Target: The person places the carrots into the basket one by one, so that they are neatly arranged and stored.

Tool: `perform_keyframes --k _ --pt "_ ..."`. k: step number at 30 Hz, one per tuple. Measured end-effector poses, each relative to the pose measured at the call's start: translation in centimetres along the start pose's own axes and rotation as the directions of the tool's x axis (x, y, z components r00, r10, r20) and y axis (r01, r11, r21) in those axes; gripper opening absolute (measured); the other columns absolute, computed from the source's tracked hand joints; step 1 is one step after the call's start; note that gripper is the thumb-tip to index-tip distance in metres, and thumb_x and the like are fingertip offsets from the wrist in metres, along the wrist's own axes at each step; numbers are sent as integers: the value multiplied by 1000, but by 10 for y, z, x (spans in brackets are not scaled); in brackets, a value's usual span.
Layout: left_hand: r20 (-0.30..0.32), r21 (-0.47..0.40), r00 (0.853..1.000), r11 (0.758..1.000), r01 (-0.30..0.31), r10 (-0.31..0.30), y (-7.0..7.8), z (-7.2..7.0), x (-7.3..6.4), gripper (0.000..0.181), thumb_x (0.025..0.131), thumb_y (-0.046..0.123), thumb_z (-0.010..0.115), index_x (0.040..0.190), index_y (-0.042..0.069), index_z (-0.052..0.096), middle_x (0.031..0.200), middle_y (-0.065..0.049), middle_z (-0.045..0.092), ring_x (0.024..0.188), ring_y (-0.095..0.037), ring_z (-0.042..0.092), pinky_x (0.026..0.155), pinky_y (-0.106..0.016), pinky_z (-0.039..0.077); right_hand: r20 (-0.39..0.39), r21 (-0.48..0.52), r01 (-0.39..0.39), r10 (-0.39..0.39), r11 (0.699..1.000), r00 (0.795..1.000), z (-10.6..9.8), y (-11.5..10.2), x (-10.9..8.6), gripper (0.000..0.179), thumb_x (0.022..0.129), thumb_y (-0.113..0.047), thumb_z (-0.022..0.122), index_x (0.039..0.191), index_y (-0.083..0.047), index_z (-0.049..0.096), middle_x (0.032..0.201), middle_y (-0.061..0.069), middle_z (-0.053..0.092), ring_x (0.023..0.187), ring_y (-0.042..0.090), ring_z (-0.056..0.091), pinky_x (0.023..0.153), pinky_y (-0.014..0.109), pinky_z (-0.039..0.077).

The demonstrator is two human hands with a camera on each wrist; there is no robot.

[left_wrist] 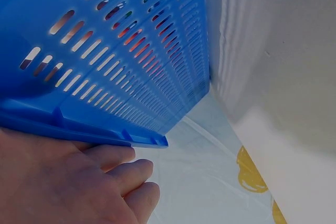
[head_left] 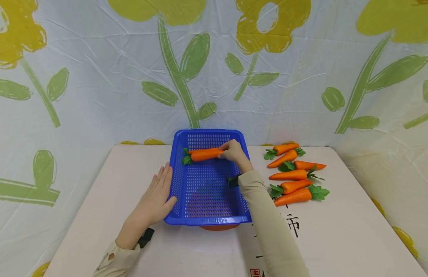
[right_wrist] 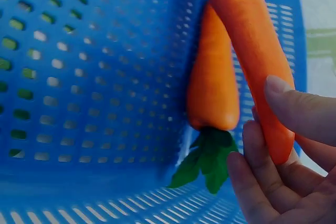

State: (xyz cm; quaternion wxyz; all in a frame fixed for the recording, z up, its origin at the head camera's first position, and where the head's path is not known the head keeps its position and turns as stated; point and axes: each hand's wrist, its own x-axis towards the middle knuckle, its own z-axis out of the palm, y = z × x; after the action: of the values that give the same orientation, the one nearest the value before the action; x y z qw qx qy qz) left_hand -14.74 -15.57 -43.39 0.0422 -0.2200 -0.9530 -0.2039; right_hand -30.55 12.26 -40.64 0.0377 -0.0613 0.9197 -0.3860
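One basket (head_left: 211, 221), frame centre; two carrots (head_left: 204, 155) inside; six carrots (head_left: 288, 175), frame right; one left hand (head_left: 155, 200), one right hand (head_left: 233, 152).

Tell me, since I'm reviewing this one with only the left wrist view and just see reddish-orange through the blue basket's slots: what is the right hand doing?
Observer: The right hand holds a carrot over the basket.
Operator: Is anything else in there?
Observer: Yes, a second carrot lies inside, its leaves toward that hand.
Operator: Any more outside it?
Observer: Six carrots lie on the table, right of the basket in the head view.
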Motion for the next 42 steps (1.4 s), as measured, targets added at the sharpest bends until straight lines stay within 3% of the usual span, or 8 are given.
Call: perform_keyframes --k 7,11,21,27,34,42 --pt "-2 2 1000 1000 0 0 -1 0 0 83 92 20 51 155 -8 5 164 -23 -1 151 -38 0 119 -58 10 4 -47 25 -25 999 1000 13 2 5 27 79 2 76 105 7 74 105 20 72 96 30 65 84 37 54" --pt "-13 4 1000 1000 -7 7 0 0 -1 83 92 20 51 155 -8 6 163 -24 1 150 -39 2 118 -59 12 -8 -130 34 -36 991 999 18 4 7 26 79 1 76 105 3 76 103 18 73 95 29 66 83 38 54" --pt "-5 2 1000 1000 -1 1 1 0 -1 81 92 18 50 155 -8 6 164 -23 0 150 -40 2 118 -58 11 -35 -384 69 -90 921 995 27 10 10 28 77 3 72 103 -3 76 108 15 70 103 32 64 91 43 51" --pt "6 -8 1000 1000 6 -6 1 -1 -1 83 92 20 50 156 -7 4 164 -21 -3 151 -37 0 119 -57 10 -40 -409 57 -80 911 996 32 13 10 22 78 4 70 98 -3 73 105 15 69 97 30 64 86 44 53" --pt "-39 -5 999 1000 -14 13 0 1 -1 81 91 19 50 155 -9 9 163 -24 3 150 -41 6 117 -59 13 -79 -431 57 -100 901 992 35 14 10 13 77 4 70 87 -5 70 96 13 68 87 30 64 78 44 54" --pt "-20 12 1000 1000 -5 6 1 0 -1 81 91 18 50 155 -9 8 163 -25 3 149 -43 7 118 -58 12 -85 -443 56 -104 895 991 35 14 10 10 79 3 67 84 -5 71 94 13 68 85 30 64 75 45 54"
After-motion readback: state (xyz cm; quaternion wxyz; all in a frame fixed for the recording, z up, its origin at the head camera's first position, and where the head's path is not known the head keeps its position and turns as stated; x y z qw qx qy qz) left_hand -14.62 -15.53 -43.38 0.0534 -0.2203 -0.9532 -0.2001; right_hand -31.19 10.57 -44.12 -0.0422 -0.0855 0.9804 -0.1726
